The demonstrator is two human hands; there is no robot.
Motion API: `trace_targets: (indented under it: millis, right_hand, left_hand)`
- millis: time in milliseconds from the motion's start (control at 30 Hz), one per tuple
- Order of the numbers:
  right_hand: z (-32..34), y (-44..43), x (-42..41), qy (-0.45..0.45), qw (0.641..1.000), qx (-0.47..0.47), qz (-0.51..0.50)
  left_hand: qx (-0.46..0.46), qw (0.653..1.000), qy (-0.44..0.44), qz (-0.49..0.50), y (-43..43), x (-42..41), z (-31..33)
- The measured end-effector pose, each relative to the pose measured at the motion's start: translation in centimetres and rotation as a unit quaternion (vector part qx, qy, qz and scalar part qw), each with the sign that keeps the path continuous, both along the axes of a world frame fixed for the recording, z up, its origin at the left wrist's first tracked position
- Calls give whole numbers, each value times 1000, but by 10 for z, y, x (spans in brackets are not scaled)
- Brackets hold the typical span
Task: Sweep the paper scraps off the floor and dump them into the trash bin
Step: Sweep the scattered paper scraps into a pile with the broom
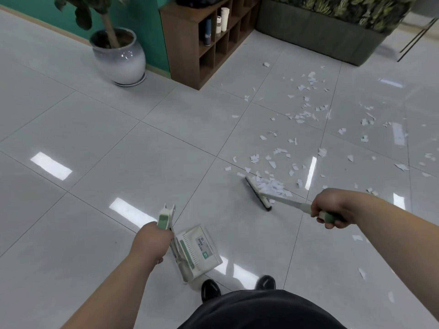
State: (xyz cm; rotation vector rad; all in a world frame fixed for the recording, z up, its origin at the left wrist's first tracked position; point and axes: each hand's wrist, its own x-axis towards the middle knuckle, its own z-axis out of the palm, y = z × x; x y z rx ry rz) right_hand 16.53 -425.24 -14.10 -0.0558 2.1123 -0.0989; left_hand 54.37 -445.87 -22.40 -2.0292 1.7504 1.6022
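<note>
White paper scraps (270,185) bunch against my broom (258,194), right hand (332,206) curled round its handle, left hand (153,241) gripping the dustpan (199,249) lower centre. I reckon a fast stroke could scatter them.

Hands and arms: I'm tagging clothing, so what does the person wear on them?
Nothing visible: the left hand and right hand are gloveless, no watch or band at either wrist, and the left forearm and right forearm show no sleeves.

Person, one. Dark, near-black garment (261,309) over the torso, plain fabric. Black shoes, pair: left shoe (210,289), right shoe (266,282), rounded toes with a faint sheen. Forearms (114,288) bare; left grip (152,241) and right grip (332,207) likewise bare.
</note>
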Motion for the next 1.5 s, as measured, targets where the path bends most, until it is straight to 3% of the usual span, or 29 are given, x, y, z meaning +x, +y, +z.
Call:
trace_targets:
  millis: [300,433,700,933,1067,1200,1500]
  right_hand:
    - [21,-2,15,-4,996,-86,-27]
    - [4,-17,20,-41,986,-138,-87]
    - [-37,-54,-3,-110,972,-186,-93]
    - [-55,-82,-72,-170,956,-189,-144]
    - [-73,-78,-129,-195,937,-182,-226]
    - [-87,-50,-189,-210,908,-173,-318]
    - [-69,43,-295,-189,887,-147,-395]
  left_hand:
    - [-38,999,8,-6,-11,-10,8]
    - [-35,999,16,9,-15,-18,10]
    - [-47,999,-7,21,-14,-49,21]
    - [-68,996,-52,23,-13,-108,30]
    - [-71,994,-78,20,-13,-151,30]
    - [-74,993,-92,5,-13,-204,30]
    - [-79,992,-93,-45,-23,-314,35]
